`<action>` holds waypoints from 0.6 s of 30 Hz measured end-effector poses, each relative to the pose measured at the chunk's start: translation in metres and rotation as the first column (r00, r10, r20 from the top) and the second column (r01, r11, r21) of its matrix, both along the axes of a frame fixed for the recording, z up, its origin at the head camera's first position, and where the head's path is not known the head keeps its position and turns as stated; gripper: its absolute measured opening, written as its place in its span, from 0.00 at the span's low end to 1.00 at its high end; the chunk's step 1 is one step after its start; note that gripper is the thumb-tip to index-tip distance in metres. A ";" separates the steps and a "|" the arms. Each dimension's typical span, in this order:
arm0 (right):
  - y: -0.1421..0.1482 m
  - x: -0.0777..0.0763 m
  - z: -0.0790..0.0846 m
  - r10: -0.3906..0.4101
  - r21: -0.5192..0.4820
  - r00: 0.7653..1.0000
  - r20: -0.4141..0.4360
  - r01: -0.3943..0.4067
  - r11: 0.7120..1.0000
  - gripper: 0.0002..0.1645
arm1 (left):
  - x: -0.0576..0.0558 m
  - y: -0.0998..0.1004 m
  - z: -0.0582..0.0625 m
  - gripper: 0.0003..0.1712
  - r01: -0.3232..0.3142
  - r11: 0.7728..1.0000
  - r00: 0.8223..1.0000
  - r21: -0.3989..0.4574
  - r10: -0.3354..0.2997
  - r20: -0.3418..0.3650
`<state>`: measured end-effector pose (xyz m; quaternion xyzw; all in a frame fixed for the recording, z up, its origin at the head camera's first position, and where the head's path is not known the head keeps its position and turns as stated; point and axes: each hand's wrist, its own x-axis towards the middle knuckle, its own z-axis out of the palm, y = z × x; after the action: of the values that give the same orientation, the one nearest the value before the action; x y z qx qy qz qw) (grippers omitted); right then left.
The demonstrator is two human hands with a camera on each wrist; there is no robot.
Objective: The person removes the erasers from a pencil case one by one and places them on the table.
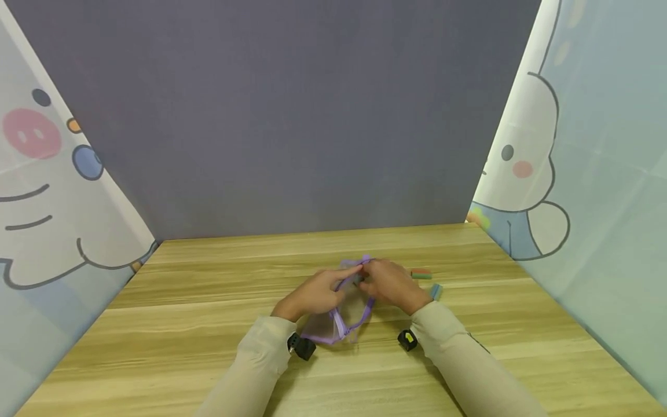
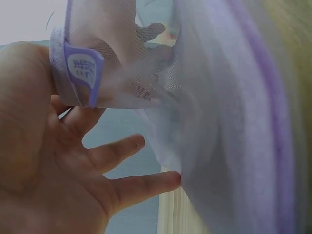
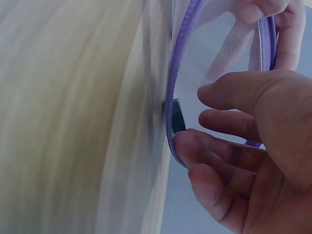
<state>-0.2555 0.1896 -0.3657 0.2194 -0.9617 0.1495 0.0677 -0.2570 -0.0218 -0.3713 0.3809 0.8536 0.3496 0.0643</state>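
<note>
A translucent mesh pouch with purple zip edging lies on the table, its mouth spread apart. My left hand pinches the pouch's rim near a purple tab, while its other fingers are spread. Through the mesh in the left wrist view, fingers of the other hand show. My right hand is at the pouch's mouth with fingers loosely bent and thumb apart. Just beyond its fingertips is a dark green piece, partly hidden by a finger; whether they touch it I cannot tell.
Right of the right hand lie a small red and green block and a small blue block. A grey panel stands behind the wooden table, with printed cloth at both sides.
</note>
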 end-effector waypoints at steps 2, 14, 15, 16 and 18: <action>0.000 -0.001 0.000 -0.005 0.002 1.000 0.007 0.005 1.000 0.20 | 0.000 0.001 0.000 0.42 -0.002 1.000 1.000 -0.005 0.002 -0.024; 0.000 -0.002 -0.003 0.109 0.023 0.994 0.025 -0.109 0.994 0.12 | 0.003 -0.002 -0.002 0.42 -0.020 1.000 1.000 0.005 0.020 0.022; 0.000 -0.001 -0.003 0.111 0.023 0.994 0.023 -0.111 0.994 0.12 | 0.003 -0.001 -0.002 0.42 -0.022 1.000 1.000 -0.003 0.022 0.016; 0.001 -0.001 -0.003 0.112 0.028 0.994 0.017 -0.112 0.993 0.13 | 0.003 0.000 -0.001 0.41 -0.020 1.000 1.000 -0.016 0.020 0.006; 0.002 0.000 -0.004 0.117 0.031 0.993 0.003 -0.117 0.993 0.14 | 0.003 0.001 0.000 0.41 -0.021 0.999 0.999 -0.042 0.020 -0.026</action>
<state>-0.2558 0.1919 -0.3693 0.2765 -0.9495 0.1382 0.0546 -0.2542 -0.0207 -0.3709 0.3752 0.8653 0.3271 0.0580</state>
